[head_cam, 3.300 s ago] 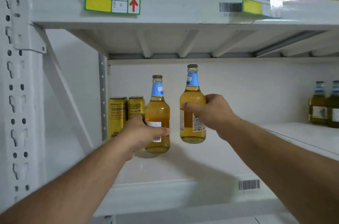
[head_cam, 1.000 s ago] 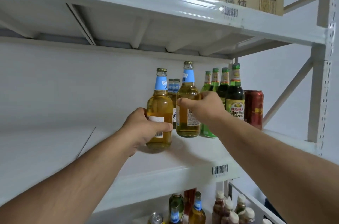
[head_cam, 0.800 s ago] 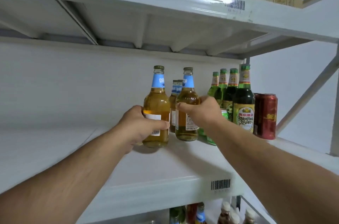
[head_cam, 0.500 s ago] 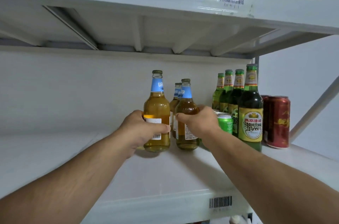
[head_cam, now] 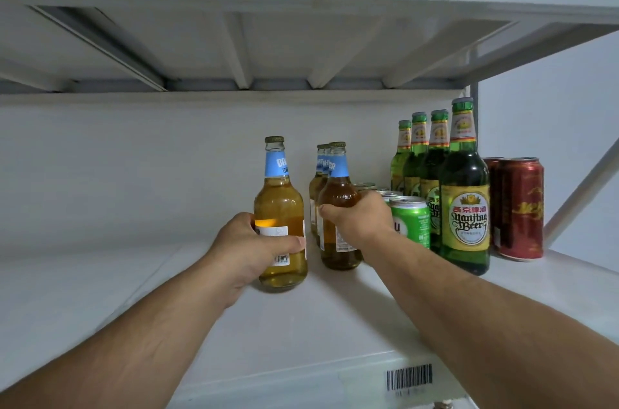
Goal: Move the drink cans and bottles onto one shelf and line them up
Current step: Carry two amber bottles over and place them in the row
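Observation:
My left hand (head_cam: 249,249) grips an amber beer bottle with a blue neck label (head_cam: 280,207), upright on the white shelf (head_cam: 301,325). My right hand (head_cam: 360,219) grips a second amber bottle (head_cam: 338,200), standing upright in front of two more of the same kind (head_cam: 321,174). To the right stand green cans (head_cam: 411,222), a row of green Yanjing beer bottles (head_cam: 465,197) and red cans (head_cam: 522,207).
The upper shelf's underside (head_cam: 268,40) hangs low over the bottle tops. The white back wall (head_cam: 134,167) is close behind. The left half of the shelf holds nothing. A barcode sticker (head_cam: 409,376) marks the shelf's front edge. A slanted brace (head_cam: 582,187) stands at the right.
Both hands carried their bottles from the shelf's left end to the right end. In the last second the bottles came down onto the shelf beside the other amber bottles.

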### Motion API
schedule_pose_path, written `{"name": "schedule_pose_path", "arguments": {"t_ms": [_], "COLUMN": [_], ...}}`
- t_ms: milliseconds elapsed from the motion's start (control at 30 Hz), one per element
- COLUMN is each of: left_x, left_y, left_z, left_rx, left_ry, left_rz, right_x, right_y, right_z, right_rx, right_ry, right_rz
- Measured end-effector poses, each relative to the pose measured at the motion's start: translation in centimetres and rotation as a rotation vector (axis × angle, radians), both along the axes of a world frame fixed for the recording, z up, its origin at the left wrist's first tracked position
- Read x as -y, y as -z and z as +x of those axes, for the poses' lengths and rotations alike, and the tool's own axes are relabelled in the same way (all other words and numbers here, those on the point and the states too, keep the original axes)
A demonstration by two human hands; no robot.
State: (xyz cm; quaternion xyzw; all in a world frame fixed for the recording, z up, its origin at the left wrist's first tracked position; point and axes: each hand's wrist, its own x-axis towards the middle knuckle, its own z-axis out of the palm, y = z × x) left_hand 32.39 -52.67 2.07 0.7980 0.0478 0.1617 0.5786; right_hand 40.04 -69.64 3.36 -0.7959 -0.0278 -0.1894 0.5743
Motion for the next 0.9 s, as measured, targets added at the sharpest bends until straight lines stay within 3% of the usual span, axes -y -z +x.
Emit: {"name": "schedule_pose_path", "arguments": {"t_ms": [500,900], "left_x": [0.1,0.1], "left_y": [0.6,0.6], "left_z": [-0.2,-0.5], "left_rx": [-0.011,0.016], "left_ry": [0.033,0.032], "left_rz": [-0.019,-0.027], "right_x": [0.1,0.0], "right_y": [0.3,0.3], "right_z": [0.7,-1.5], "right_rx": [-0.009,0.025], "right_ry": [-0.125,-0.095], "right_rz": [0.062,-0.026]}}
